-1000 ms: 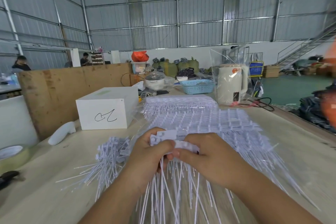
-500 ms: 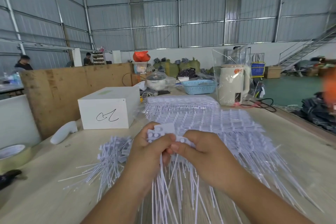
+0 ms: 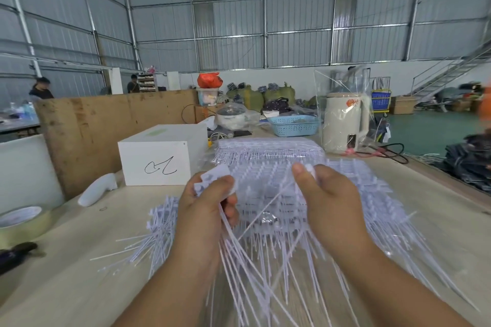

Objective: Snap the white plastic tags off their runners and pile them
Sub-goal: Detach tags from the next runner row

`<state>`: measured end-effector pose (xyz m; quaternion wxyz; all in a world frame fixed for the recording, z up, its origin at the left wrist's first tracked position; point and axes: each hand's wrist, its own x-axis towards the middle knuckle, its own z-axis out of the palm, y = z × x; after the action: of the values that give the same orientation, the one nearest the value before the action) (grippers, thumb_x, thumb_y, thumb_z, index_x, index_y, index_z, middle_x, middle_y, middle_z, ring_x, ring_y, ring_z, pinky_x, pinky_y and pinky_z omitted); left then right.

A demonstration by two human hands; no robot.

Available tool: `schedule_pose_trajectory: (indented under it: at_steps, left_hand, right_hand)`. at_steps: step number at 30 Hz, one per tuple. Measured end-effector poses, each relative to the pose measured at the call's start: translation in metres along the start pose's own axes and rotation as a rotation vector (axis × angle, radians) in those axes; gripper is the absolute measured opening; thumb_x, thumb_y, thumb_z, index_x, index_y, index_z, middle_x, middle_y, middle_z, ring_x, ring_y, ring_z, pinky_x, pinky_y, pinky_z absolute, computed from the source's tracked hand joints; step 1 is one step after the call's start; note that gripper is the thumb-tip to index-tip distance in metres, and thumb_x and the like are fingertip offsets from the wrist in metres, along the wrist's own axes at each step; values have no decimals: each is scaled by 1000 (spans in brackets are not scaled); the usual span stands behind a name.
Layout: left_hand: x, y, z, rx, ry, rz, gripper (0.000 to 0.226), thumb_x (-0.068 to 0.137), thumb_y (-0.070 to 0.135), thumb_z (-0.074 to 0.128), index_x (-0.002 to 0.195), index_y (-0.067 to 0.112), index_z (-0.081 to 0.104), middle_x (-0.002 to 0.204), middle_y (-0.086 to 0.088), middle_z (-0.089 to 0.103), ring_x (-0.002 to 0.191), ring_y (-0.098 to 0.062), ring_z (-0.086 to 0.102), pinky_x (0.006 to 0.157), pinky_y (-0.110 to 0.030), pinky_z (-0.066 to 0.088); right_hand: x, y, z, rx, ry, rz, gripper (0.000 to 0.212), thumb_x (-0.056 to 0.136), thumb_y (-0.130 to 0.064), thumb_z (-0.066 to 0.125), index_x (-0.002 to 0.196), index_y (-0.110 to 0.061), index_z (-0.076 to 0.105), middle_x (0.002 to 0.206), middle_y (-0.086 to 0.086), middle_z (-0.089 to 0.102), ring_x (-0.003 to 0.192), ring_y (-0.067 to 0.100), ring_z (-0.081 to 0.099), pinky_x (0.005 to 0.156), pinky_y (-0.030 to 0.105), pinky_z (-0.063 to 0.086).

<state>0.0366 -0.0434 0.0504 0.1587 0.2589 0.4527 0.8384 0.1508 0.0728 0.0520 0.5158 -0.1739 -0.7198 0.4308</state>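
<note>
Hands apart, I note: left hand (image 3: pixel 210 202) grips bunch of white tags (image 3: pixel 212 176); right hand (image 3: pixel 329 194) pinches one tag (image 3: pixel 310 168).

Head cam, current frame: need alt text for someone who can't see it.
Two bare hands work above a wooden table: the left hand grips a bundle of thin white plastic tags, the right hand pinches a single white tag. Beneath lie stacked sheets of white tags on runners, a loose tag pile to the left.
</note>
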Motion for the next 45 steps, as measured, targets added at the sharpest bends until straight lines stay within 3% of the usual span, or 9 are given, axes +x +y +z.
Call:
schedule_pose_trajectory:
  at_steps: [3,8,12,18,25,30,39,43,45]
  left_hand:
    - [4,-1,-2,96,-2,34,21,87,4,61,73,17,52,52,0,48,40,-14,37,38,-21,33]
    - [-6,-10,7,224,-212,-46,17,77,7,72,70,20,64,55,-7,55,40,-18,45,39,-22,37]
    - [-10,-12,8,155,-348,-176,21,63,21,77,83,23,72,80,-11,70,70,-26,61,60,-32,44]
    - [-9,-8,6,46,-439,-346,35,71,11,77,105,16,70,88,-16,69,58,-16,63,44,-23,45]
    - [-10,-8,4,62,-564,-356,36,73,9,68,107,19,69,100,-11,71,74,-19,68,51,-29,52]
    - [-11,-13,7,215,-508,-232,38,64,6,74,97,24,70,89,-8,73,72,-15,68,46,-25,46]
    - [-8,-15,8,161,-347,-155,30,59,8,72,82,26,73,80,-9,72,57,-17,61,41,-23,39]
    - [0,-12,1,137,-228,-130,28,58,8,64,79,25,70,71,-8,66,50,-17,56,38,-21,35]
    - [0,-12,1,185,-237,-118,30,58,7,64,82,24,68,70,-9,66,49,-18,57,38,-21,34]
  right_hand:
    - [1,10,-11,-13,-245,14,47,86,-49,61,65,-11,44,53,-11,34,51,9,34,52,19,30]
    - [-8,5,-5,-50,-547,-119,31,79,-51,67,101,-41,49,65,-13,63,55,5,54,54,23,41]
    - [-10,3,-5,-105,-566,-137,48,75,-53,67,116,-45,44,82,-10,70,74,6,68,70,35,54]
    - [-7,5,-6,-115,-561,-121,45,74,-56,69,112,-42,51,91,-6,72,82,13,69,77,50,55]
    - [-5,11,-7,-283,-553,-78,59,72,-61,63,123,-46,38,93,-9,69,83,9,66,77,43,54]
    - [-6,16,-8,-346,-584,-130,52,90,-34,63,135,-36,36,92,-12,66,80,4,63,71,34,54]
    - [-5,14,-11,-177,-626,-68,57,74,-54,67,123,-46,41,96,-19,67,82,2,68,75,27,53]
    - [-3,16,-12,-138,-651,-34,12,91,-38,62,101,-32,64,77,6,64,61,18,52,60,36,41]
    - [-3,17,-12,-172,-650,-38,8,95,-29,58,96,-28,66,68,0,59,56,9,45,57,31,37]
